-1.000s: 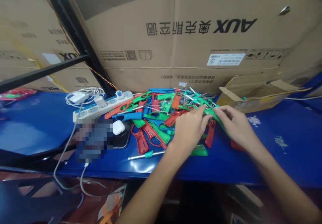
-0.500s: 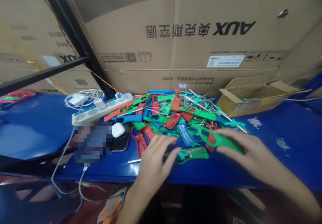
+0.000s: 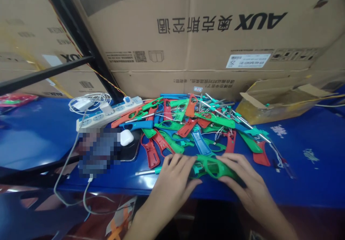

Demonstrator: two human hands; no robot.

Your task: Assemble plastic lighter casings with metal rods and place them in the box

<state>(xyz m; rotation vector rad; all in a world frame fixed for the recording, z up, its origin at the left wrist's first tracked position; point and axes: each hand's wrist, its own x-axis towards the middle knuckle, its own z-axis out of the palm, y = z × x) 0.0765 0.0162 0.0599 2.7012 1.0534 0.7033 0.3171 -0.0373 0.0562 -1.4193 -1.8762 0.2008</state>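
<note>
Two hands meet at the near edge of the blue table (image 3: 296, 175), both closed on one green handle (image 3: 212, 166) that lies crosswise just in front of the heap. The left hand (image 3: 175, 182) curls its fingers (image 3: 179, 160) over the handle's left end, where a teal part sits, with the thumb pressed in from the near side. The right hand (image 3: 242, 182) wraps the handle's right end, fingers laid over the top.

The table's near edge runs directly under both wrists, so there is no surface left on the near side of the hands. A pile of red, green and blue handles (image 3: 188, 125) fills the middle of the table right behind them, mixed with thin metal pins. One metal pin (image 3: 149, 171) lies alone just left of the left hand. Bare blue surface opens to the right of the pile and at the far left. On the left, a power strip (image 3: 107, 114), white cables (image 3: 88, 101), a white earbud case (image 3: 126, 137) and a dark phone (image 3: 132, 148) crowd the space. A black frame (image 3: 81, 42) slants up behind them.

A large cardboard box (image 3: 215, 2) walls off the far side; "AUX" and a row of Chinese characters are printed on it upside down. Its white label (image 3: 248, 60) is too small to read. A small open carton (image 3: 283, 101) sits at the far right. White marks (image 3: 279, 130) on the table there are not legible.
</note>
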